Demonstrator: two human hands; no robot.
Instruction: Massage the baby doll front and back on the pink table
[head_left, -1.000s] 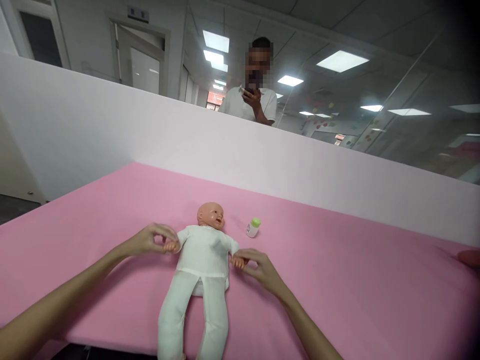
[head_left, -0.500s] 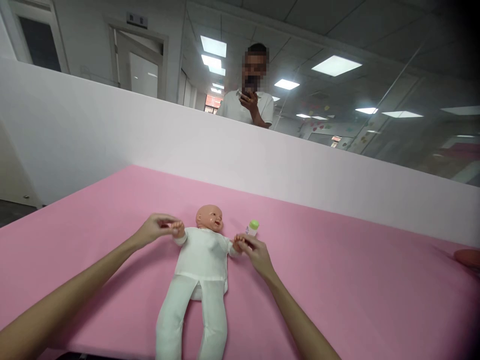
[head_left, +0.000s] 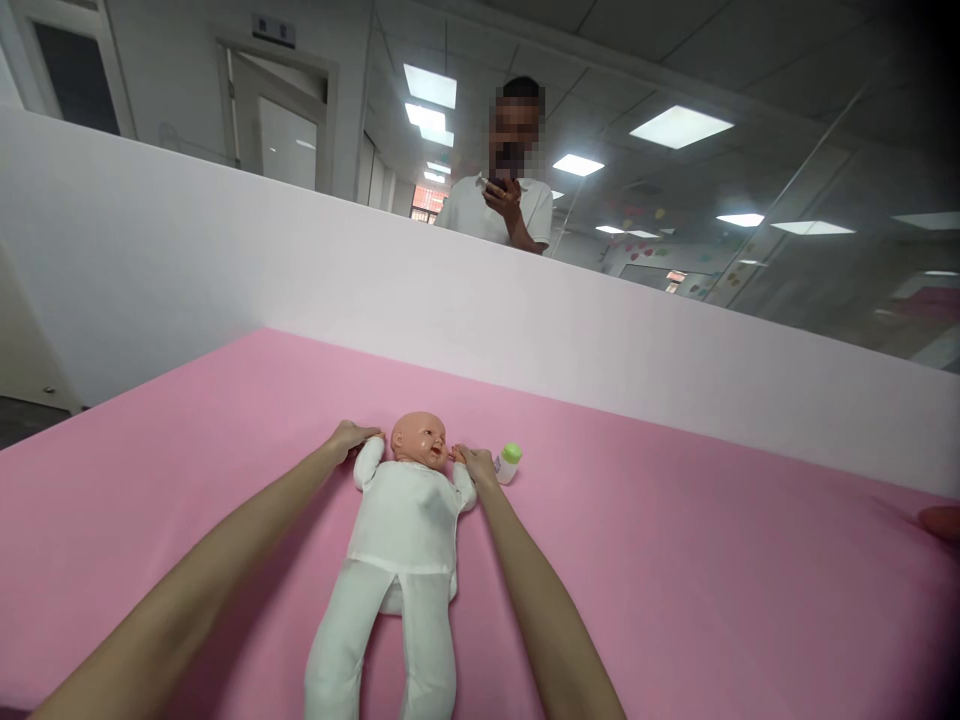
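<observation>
A baby doll in a white top and trousers lies on its back on a pink padded surface, its head away from me. Both of its arms are bent upward beside the head. My left hand is closed round the doll's hand at the left of the head. On the other side, my right hand grips the doll's other hand, close to its cheek. A small bottle with a green cap stands just right of my right hand.
A white low wall runs along the far edge of the pink surface. Behind it, a person in a white shirt holds a phone-like object. Part of a reddish-brown object shows at the far right edge.
Both my hands have moved up and inward, bringing the doll's arms from stretched out sideways to bent up beside its head. The bottle stays in about the same place.
</observation>
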